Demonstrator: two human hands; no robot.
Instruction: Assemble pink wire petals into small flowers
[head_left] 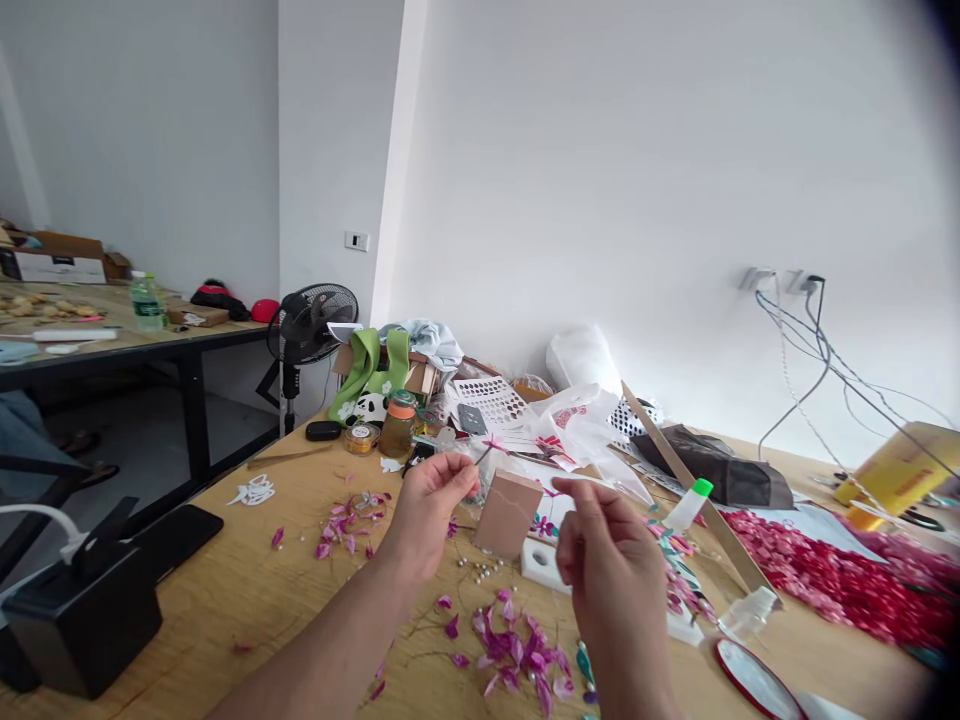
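Petals in magenta lie nearest you, heaped loosely on the wooden table, with pearly beads scattered just beyond them. Over these your forearms reach in from either side; your right hand is raised with the index finger pointing inward and the other fingers curled, and you cannot tell from this view whether anything fine sits in its fingertips. Your left hand is held back-up, thumb and index pinched on the lower end of a thin dark stem, which slants up and away, clear of the table, to a small pink flower. That piece looks almost weightless, its stem wiry and probably bendable, its flower delicate and easily crushed, so your best hold would be low on the stem, with light fingertip pressure. Between your hands, a little farther off, a brown block stands beside a white block; the glass jar is beyond your left hand.
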